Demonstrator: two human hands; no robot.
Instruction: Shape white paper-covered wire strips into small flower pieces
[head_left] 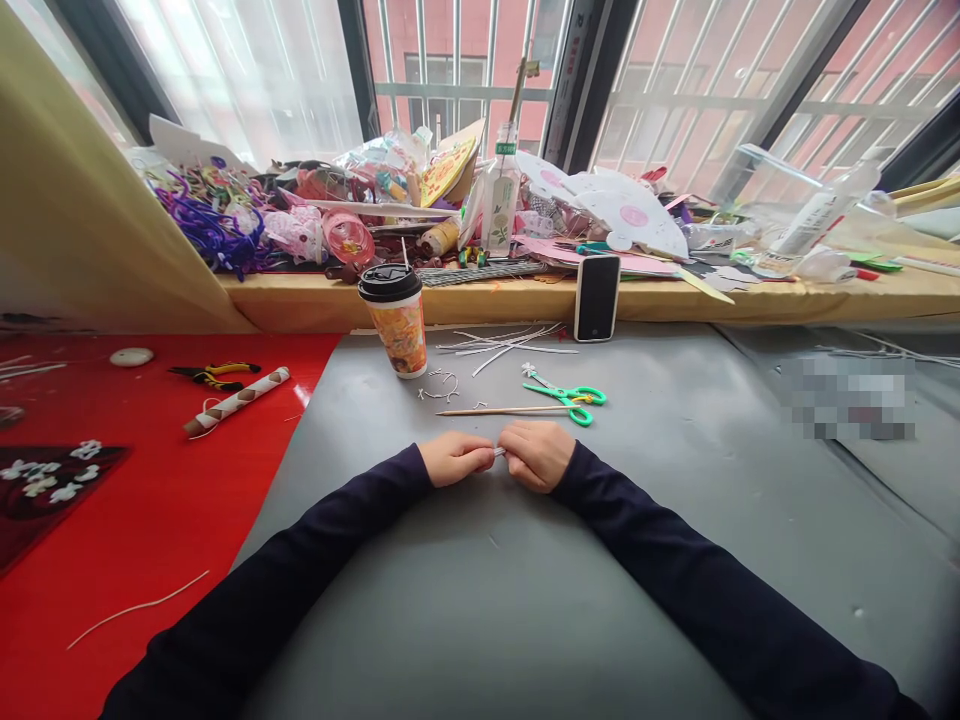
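My left hand (454, 458) and my right hand (534, 454) meet at the middle of the grey table (675, 560), fingertips together. Both pinch a tiny white piece (499, 452) between them; most of it is hidden by my fingers. Just beyond my hands lie a thin wooden stick (499, 410) and green scissors (571, 397). Small bent white bits (439, 388) and a bundle of thin white strips (506, 346) lie farther back.
A lidded paper cup (395, 318) stands back left, a phone (596, 297) leans against the cluttered sill (450, 295). On the red mat (150, 520) at left lie yellow-black pliers (214, 374), a paper roll (236, 400) and white flowers (52, 475).
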